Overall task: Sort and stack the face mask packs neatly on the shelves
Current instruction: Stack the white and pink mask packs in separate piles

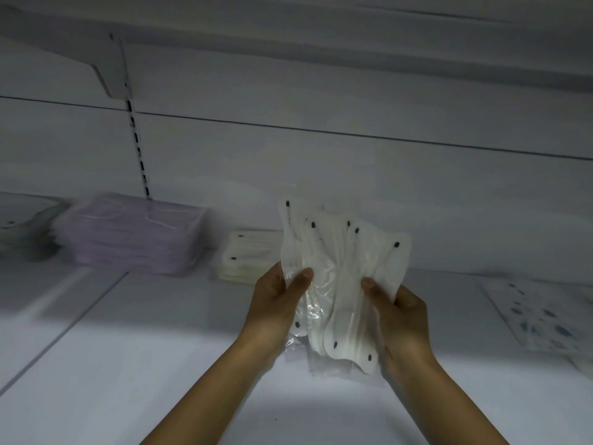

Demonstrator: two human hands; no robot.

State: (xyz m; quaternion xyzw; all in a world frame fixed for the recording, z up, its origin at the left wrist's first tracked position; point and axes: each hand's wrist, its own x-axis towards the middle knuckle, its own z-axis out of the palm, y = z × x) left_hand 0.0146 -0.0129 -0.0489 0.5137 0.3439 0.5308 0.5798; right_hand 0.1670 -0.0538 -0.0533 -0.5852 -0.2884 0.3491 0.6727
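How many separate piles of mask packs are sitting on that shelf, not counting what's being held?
3 clear piles: a purple stack at left, a white stack beside it, and patterned packs at far right. A blurred grey heap at the left edge may be a fourth.

- The fanned bundle of clear-wrapped mask packs (337, 277) was white with small dark dots.
- Left of that bundle, the flat stack (247, 258) was cream-white; farther left, the wrapped pile (134, 232) was pale lilac.
- Right of it, the flat sheet (542, 313) was white with blue-green specks.

Glossy clear plastic wraps the white mask packs (337, 277); the shelf (160, 364) looks smooth, matt.
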